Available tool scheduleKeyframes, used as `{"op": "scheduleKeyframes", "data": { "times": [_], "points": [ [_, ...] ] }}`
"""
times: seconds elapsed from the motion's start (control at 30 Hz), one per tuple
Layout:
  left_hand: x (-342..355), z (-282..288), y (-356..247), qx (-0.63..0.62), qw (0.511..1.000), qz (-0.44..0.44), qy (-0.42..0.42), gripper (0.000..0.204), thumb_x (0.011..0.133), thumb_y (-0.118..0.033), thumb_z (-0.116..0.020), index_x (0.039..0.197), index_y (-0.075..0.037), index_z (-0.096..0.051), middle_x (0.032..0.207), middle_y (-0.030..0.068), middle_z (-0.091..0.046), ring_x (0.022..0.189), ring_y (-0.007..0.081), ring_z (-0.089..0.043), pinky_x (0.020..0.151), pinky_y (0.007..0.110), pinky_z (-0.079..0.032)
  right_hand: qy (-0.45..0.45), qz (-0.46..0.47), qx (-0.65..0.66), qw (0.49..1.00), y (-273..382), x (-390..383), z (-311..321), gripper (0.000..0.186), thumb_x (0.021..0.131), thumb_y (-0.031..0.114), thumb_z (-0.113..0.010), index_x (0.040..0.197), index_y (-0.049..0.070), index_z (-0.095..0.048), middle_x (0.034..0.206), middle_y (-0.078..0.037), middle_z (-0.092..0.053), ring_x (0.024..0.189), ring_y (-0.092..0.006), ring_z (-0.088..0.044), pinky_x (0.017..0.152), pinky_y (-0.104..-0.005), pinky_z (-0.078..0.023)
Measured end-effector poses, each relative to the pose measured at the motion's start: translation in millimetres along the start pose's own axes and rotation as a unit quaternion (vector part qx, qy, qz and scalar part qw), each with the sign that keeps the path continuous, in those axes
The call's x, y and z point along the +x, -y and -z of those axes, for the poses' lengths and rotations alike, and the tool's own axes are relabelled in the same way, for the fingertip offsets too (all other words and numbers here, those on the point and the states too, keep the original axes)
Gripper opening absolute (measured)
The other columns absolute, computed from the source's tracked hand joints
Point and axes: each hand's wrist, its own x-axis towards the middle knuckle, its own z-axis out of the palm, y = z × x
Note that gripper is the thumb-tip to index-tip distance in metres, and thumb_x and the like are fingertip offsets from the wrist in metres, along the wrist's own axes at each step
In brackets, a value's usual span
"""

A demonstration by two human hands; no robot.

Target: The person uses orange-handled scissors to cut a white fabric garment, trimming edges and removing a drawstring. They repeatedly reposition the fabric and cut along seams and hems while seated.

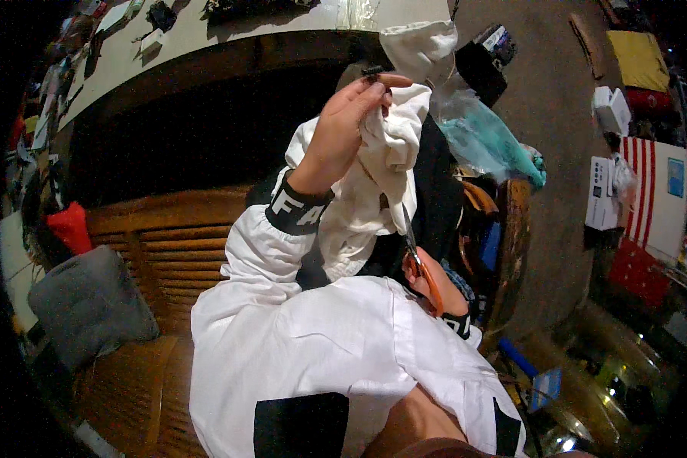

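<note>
My left hand (343, 122) is raised near the upper middle, pinching a bunched white cloth (385, 153) with a small black piece (372, 71) at my fingertips, too small to make out. The cloth hangs down in folds over a dark area around my lap. Lower right, my right hand (427, 275) is closed on scissors (435, 286) with orange handles, their metal blades pointing up against the cloth's right edge. Whether the blades are cutting into it I cannot tell.
I am at a wooden slatted bench (160, 221) with a grey cushion (91, 305). A pale tabletop (282, 19) runs along the top, with another white cloth (420, 46) at its right end. Right of me are a teal plastic bag (488, 145), white boxes (603, 195) and assorted items.
</note>
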Motion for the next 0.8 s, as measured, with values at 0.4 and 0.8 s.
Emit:
{"op": "scheduleKeyframes", "data": {
  "times": [0.4, 0.8],
  "points": [
    [-9, 37, 10, 0.016, 0.999, 0.001, -0.045, 0.033, 0.099, -0.023, -0.042, 0.105, 0.005, -0.058, 0.065, -0.0037, -0.045, 0.063, 0.0058, -0.04, 0.058, 0.018, -0.034, -0.026, -0.033, -0.195, 0.98, 17, -10, -2, 0.04, 0.077, 0.017, -0.063, 0.107, 0.001, -0.042, 0.084, -0.011, -0.046, 0.071, -0.0206, -0.046, 0.064, -0.0314, -0.042],
    [-9, 37, 19, -0.017, 0.998, 0.027, -0.048, 0.034, 0.1, -0.023, -0.039, 0.106, 0.007, -0.055, 0.067, -0.0021, -0.047, 0.065, 0.0078, -0.044, 0.062, 0.02, -0.038, -0.132, -0.142, -0.149, 0.97, 14, -91, 21, 0.051, 0.072, 0.028, -0.073, 0.106, 0.004, -0.044, 0.084, -0.007, -0.049, 0.075, -0.0166, -0.045, 0.069, -0.029, -0.041]
  ]
}}
